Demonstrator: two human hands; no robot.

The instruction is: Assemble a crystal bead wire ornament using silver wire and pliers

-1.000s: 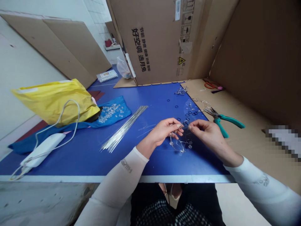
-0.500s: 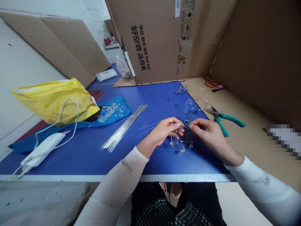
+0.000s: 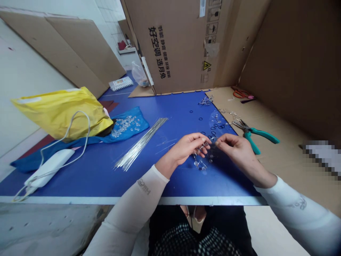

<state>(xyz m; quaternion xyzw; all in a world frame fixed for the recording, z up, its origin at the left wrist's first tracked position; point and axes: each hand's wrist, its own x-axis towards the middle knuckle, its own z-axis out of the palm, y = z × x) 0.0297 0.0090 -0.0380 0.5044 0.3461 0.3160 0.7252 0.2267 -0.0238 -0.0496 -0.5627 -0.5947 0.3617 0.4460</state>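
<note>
My left hand pinches a wire piece strung with clear beads, which dangles below the fingers over the blue table. Close by on the right, my right hand has thumb and forefinger pressed together on the wire's other part. Several small black rings lie just beyond the hands. A bundle of straight silver wires rests to the left. More clear beads are spread on a blue cloth. Pliers with green handles lie right of my right hand.
At the left are a yellow bag and a white device with a cable. Red-handled scissors lie on cardboard at the right. A tall cardboard box stands behind. Wire pieces lie near its base.
The beaded wire below my left hand has turned and hangs in a narrower shape. Both hands have barely moved.
</note>
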